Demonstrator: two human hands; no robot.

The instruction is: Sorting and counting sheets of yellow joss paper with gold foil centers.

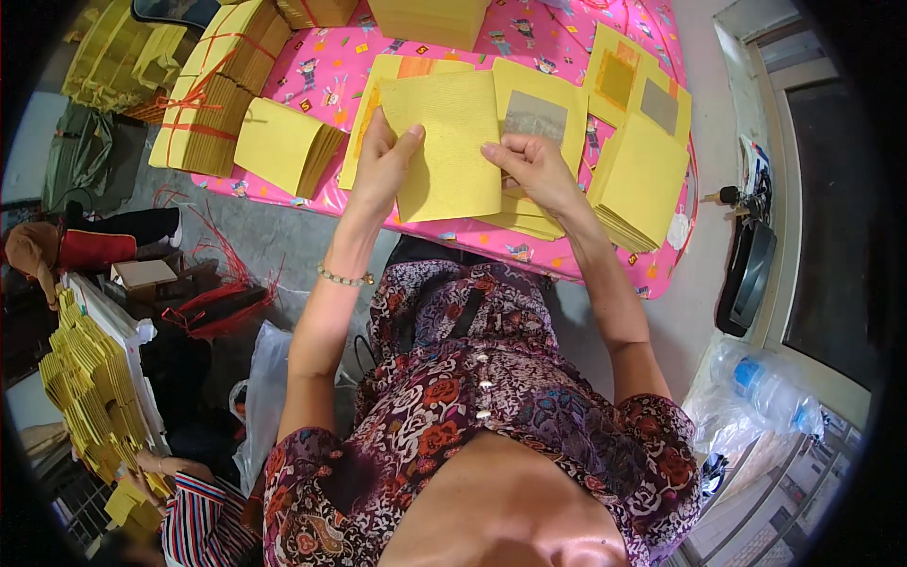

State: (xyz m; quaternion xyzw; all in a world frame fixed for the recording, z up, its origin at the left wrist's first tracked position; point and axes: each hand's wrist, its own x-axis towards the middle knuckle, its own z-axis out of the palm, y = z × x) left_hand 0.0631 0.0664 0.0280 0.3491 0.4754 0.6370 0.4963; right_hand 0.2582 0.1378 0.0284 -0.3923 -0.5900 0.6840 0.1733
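Observation:
Over the near edge of the table I hold up a folded yellow paper sheet (449, 142). My left hand (383, 165) grips its left edge, thumb on the front and fingers behind. At the right edge my right hand (537, 168) pinches the sheet between thumb and fingers. Behind it, partly covered, lie yellow sheets with an orange patch (416, 67) on the left and a silver-grey patch (535, 118) on the right. Below the right hand a low stack of yellow paper (529, 219) rests at the table edge.
The table has a pink patterned cloth (326, 80). Red-tied yellow bundles (213, 104) and a loose stack (283, 142) stand left; another stack (642, 180) sits right. Lower left, a person in a striped sleeve (203, 520) handles yellow paper (90, 378). Red strings (227, 265) lie on the floor.

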